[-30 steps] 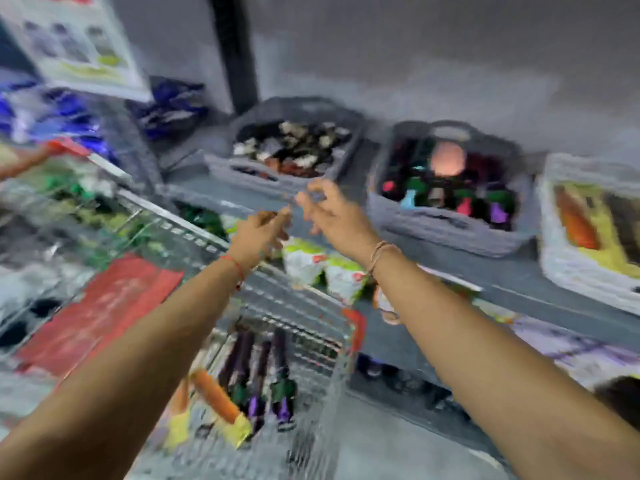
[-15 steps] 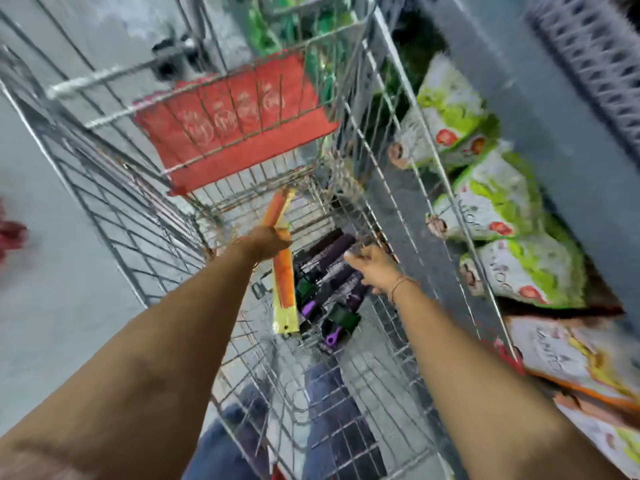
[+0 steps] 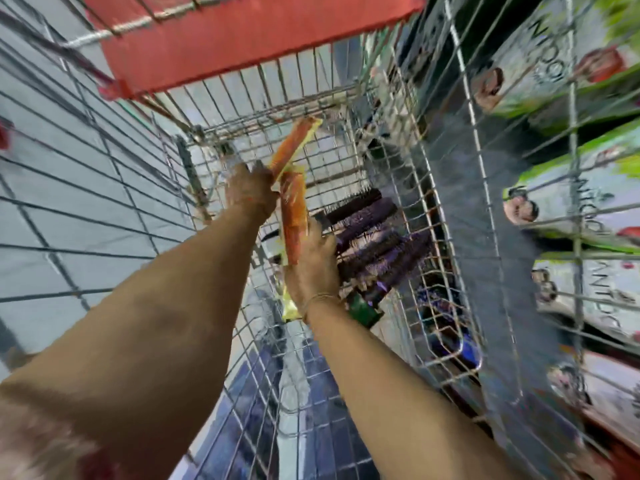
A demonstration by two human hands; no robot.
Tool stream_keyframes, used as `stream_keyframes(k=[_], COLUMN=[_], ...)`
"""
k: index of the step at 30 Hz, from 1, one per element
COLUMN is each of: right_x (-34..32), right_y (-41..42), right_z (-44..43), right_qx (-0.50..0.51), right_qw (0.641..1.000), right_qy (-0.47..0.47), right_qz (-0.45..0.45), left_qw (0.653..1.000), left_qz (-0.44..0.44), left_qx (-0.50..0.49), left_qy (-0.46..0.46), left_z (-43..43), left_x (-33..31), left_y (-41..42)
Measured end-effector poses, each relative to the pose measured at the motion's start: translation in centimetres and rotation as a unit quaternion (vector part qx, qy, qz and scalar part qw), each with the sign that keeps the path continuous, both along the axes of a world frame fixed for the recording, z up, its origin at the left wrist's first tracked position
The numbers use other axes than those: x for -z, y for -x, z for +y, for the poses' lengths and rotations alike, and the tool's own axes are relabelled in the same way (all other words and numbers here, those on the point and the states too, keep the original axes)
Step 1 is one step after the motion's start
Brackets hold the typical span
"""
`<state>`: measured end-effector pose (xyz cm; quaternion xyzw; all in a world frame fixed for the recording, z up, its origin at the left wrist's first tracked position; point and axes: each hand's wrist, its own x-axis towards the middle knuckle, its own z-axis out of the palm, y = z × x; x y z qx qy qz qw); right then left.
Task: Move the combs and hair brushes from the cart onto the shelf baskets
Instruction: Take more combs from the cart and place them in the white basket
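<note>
Both my hands are down inside the wire cart (image 3: 391, 98). My left hand (image 3: 251, 192) is closed on one orange comb in a yellow packet (image 3: 294, 142), which tilts up toward the cart's far end. My right hand (image 3: 311, 268) grips a second orange packaged comb (image 3: 294, 216), its yellow end (image 3: 289, 308) sticking out below my wrist. Several purple and black round hair brushes (image 3: 377, 237) lie on the cart floor just right of my right hand, with a green handle (image 3: 362, 311) near my wrist. The shelf baskets are out of view.
The red child-seat flap (image 3: 242, 36) closes the cart's far end. Through the cart's right wall, white and green packets (image 3: 588, 202) fill a low shelf. Grey floor (image 3: 52, 202) shows through the left wall. The frame is motion-blurred.
My view dropped from the shelf baskets into the cart. Both hands reached down; the left lifted one orange comb, and the right moved from the brushes to close on the other.
</note>
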<state>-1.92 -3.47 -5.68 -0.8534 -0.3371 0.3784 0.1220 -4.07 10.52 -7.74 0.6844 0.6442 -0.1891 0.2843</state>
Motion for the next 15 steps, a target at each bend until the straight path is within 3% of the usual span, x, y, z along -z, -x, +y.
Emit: stream_keyframes(k=[3,5,9,15], right_x=[-0.8,-1.4,-1.9,-1.2], right_y=[-2.4,-4.6,-7.7,-7.4], right_z=[-1.1,-2.6,-5.1,-4.2], right_qx=[0.21,0.284,0.239,0.187], right_qw=[0.97,0.944,0.96,0.981], right_qy=[-0.052,-0.059,-0.028,0.036], right_qz=[0.114,0.157,0.143,0.047], left_qw=[1.0,0.997,0.981,0.975], left_qz=[-0.019,-0.063,-0.133,-0.157], left_qx=[-0.006,-0.042,-0.138,-0.136], left_qy=[-0.014,-0.026,0.019,0.082], left_z=[0.2,0.1,-0.6,-2.6], left_x=[-0.2,-1.0,-2.7,-4.1], left_y=[-0.3,-0.1,-0.3,-1.2])
